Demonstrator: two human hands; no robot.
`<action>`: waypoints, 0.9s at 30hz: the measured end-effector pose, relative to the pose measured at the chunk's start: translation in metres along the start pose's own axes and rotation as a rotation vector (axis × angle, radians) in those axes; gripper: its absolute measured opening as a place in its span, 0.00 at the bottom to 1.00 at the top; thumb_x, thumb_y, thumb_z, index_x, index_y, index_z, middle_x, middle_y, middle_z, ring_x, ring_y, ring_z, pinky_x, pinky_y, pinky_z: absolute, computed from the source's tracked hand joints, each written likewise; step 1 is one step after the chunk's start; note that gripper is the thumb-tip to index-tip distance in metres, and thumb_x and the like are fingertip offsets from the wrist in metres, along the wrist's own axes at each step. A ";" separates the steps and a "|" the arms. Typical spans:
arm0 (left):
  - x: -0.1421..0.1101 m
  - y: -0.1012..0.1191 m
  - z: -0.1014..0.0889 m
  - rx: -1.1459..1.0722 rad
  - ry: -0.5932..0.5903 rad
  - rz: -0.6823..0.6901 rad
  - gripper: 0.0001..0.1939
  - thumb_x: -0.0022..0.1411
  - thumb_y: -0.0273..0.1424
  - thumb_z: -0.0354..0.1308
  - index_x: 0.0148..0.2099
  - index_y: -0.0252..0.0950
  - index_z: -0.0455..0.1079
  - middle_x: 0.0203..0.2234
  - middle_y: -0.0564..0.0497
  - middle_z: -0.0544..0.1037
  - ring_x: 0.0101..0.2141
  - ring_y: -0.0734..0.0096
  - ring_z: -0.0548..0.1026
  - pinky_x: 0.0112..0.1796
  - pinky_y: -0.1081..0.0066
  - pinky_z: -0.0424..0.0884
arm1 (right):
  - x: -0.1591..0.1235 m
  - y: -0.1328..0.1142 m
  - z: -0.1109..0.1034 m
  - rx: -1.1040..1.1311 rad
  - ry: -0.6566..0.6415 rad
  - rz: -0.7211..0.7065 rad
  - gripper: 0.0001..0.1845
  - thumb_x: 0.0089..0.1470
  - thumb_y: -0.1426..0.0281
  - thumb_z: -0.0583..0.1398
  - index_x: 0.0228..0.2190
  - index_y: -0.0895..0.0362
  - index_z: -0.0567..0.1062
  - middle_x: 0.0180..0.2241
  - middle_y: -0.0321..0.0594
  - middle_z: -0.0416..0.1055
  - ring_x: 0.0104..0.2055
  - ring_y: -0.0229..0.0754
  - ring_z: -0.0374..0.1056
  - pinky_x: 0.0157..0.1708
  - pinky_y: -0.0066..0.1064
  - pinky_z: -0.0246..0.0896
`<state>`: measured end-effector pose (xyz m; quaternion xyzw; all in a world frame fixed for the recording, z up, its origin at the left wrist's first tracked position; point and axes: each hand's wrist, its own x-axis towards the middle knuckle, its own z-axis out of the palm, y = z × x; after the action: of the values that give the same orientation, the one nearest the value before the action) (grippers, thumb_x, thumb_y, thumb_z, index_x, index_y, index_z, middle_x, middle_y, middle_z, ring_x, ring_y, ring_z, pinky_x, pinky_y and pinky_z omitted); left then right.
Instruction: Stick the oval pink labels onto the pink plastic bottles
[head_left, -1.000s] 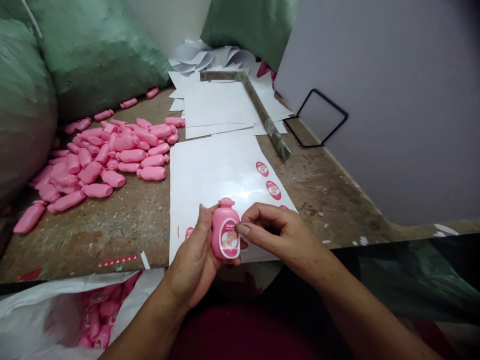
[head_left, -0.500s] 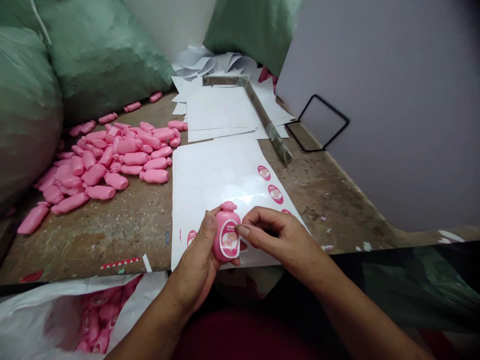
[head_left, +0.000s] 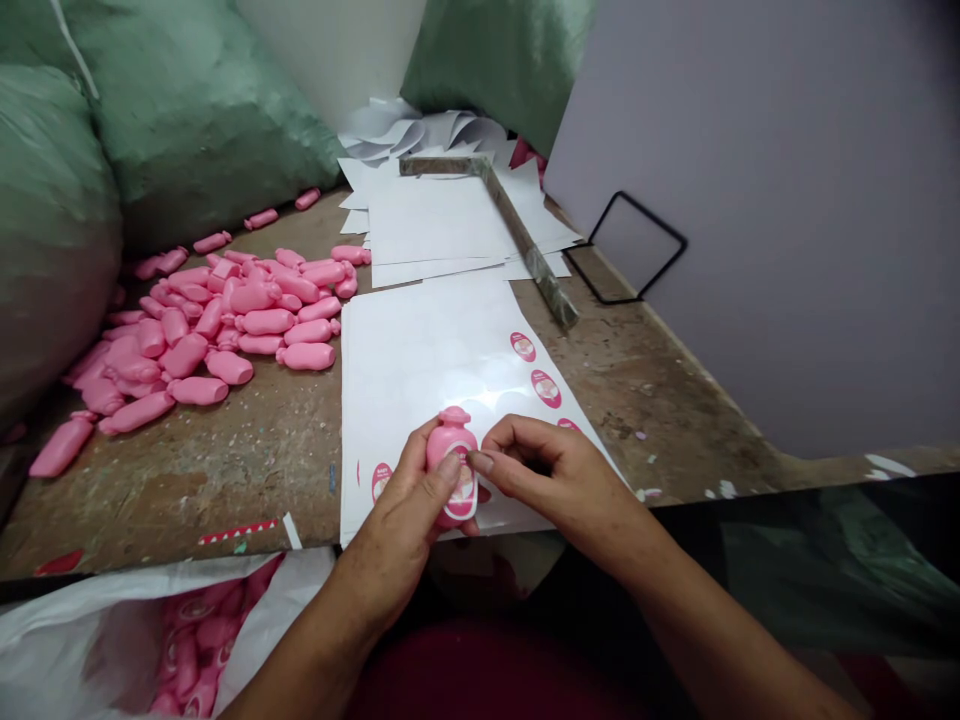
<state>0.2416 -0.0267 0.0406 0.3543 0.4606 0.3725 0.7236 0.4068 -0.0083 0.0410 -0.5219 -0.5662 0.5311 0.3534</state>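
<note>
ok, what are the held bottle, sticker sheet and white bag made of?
Held bottle: likely plastic, smooth with soft sheen.
Sticker sheet: probably coated paper or film, glossy given the glare.
White bag: flexible by its folds; plastic film or woven, can't tell.

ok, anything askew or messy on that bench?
A red strip and a white scrap lie loose at the front of the bench, like litter; white sheets curl untidily at the back. Held bottle: no visible damage.
</note>
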 end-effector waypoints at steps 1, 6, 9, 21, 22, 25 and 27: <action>0.000 -0.001 -0.001 0.014 -0.019 -0.004 0.23 0.67 0.42 0.56 0.62 0.45 0.63 0.38 0.52 0.73 0.31 0.76 0.72 0.35 0.75 0.69 | 0.000 0.001 0.000 0.007 -0.006 -0.004 0.14 0.54 0.59 0.61 0.23 0.55 0.69 0.20 0.31 0.66 0.23 0.35 0.59 0.25 0.28 0.53; -0.001 -0.002 -0.004 0.019 -0.102 -0.004 0.25 0.67 0.41 0.57 0.63 0.41 0.59 0.36 0.52 0.76 0.29 0.78 0.73 0.35 0.75 0.68 | 0.000 0.005 -0.003 -0.122 0.066 -0.049 0.14 0.54 0.59 0.60 0.23 0.55 0.71 0.20 0.32 0.68 0.23 0.36 0.60 0.25 0.29 0.54; -0.001 0.000 -0.003 -0.053 -0.100 -0.025 0.25 0.65 0.38 0.60 0.61 0.39 0.61 0.38 0.51 0.75 0.28 0.81 0.73 0.32 0.77 0.68 | -0.001 0.008 -0.007 -0.279 0.227 -0.111 0.13 0.55 0.59 0.60 0.26 0.54 0.73 0.18 0.31 0.66 0.21 0.36 0.58 0.25 0.30 0.52; 0.003 0.005 -0.002 -0.337 -0.013 -0.133 0.21 0.64 0.40 0.61 0.55 0.37 0.66 0.39 0.45 0.78 0.33 0.69 0.79 0.31 0.72 0.77 | -0.004 0.016 -0.004 -0.104 0.168 -0.110 0.14 0.55 0.57 0.60 0.26 0.54 0.72 0.19 0.32 0.68 0.22 0.37 0.62 0.24 0.29 0.55; 0.002 0.007 -0.006 -0.324 0.004 -0.120 0.21 0.64 0.41 0.60 0.55 0.37 0.66 0.39 0.45 0.79 0.33 0.68 0.80 0.31 0.72 0.76 | -0.004 0.016 -0.003 -0.120 0.166 -0.109 0.14 0.55 0.57 0.60 0.26 0.54 0.72 0.19 0.32 0.68 0.22 0.37 0.62 0.24 0.29 0.55; -0.023 0.017 -0.042 -0.144 0.136 -0.085 0.24 0.60 0.41 0.63 0.57 0.40 0.69 0.41 0.45 0.81 0.35 0.67 0.80 0.32 0.74 0.76 | -0.005 0.016 -0.004 -0.185 0.158 -0.098 0.14 0.55 0.56 0.60 0.25 0.53 0.72 0.19 0.33 0.68 0.22 0.38 0.63 0.24 0.29 0.57; -0.060 0.027 -0.085 0.104 0.321 -0.105 0.27 0.57 0.44 0.65 0.57 0.43 0.71 0.43 0.47 0.82 0.38 0.65 0.80 0.38 0.71 0.77 | -0.004 0.018 -0.008 -0.242 0.155 -0.090 0.16 0.55 0.54 0.59 0.26 0.53 0.73 0.21 0.34 0.70 0.23 0.39 0.64 0.25 0.30 0.58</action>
<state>0.1386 -0.0513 0.0598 0.3027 0.6069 0.3615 0.6399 0.4190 -0.0125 0.0253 -0.5743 -0.6199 0.4008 0.3539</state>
